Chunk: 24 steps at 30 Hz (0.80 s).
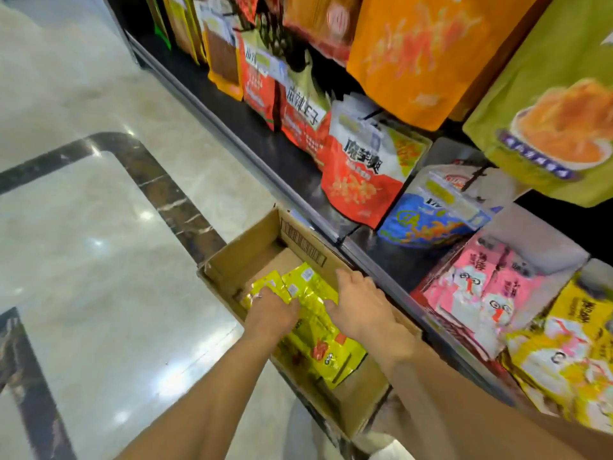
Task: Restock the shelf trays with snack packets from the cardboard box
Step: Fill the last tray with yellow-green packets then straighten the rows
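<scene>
I see my left hand point(272, 308) clutching the yellow packets point(315, 327) inside the cardboard box point(232, 260); my right hand point(360, 305) rests open on them, nearer the shelf trays point(537, 247) beyond the box.

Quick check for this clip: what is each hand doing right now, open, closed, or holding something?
Left hand: closing on the yellow packets in the cardboard box; firm grip cannot be told.
Right hand: open, fingers spread over the same packets.
</scene>
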Motion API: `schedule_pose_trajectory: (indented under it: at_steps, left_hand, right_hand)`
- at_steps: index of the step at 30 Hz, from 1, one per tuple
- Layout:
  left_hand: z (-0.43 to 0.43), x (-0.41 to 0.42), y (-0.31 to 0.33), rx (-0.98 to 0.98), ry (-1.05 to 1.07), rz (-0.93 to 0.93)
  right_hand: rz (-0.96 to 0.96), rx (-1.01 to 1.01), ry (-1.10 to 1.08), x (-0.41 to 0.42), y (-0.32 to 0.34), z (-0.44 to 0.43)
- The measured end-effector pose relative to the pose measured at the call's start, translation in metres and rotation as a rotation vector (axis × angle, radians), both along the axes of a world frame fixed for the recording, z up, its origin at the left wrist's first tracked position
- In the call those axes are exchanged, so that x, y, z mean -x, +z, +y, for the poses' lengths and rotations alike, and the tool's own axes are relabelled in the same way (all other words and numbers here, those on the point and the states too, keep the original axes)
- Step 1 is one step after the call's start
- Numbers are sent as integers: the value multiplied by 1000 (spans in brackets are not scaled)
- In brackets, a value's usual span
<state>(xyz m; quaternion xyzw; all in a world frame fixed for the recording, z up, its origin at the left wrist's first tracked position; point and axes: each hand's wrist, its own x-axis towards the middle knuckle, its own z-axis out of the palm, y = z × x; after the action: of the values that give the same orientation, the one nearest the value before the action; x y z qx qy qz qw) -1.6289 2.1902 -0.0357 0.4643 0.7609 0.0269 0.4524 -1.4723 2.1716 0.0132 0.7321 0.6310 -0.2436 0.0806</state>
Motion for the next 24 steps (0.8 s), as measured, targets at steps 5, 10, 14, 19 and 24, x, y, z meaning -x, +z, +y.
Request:
schedule_pose_trajectory:
  at_steps: [5,10,14,19,24]
  left_hand:
    - [-10,-26,-44,198,287,-188]
    - [-17,-43,-77,367,469,-209]
    - [-13,-52,-98,408,447,-76]
    - [-7,-66,-112,325,248,176]
    - [-11,-71,-129,289,527,88]
  right_hand:
    - [89,86,-88,-14,-49,-12]
    - [164,135,-219,-20,-89,-24]
    - [239,135,-318,-22,-113,-28]
    - [230,109,-339,-28,-136,-30]
    - [266,115,-368,-34,-144,-36]
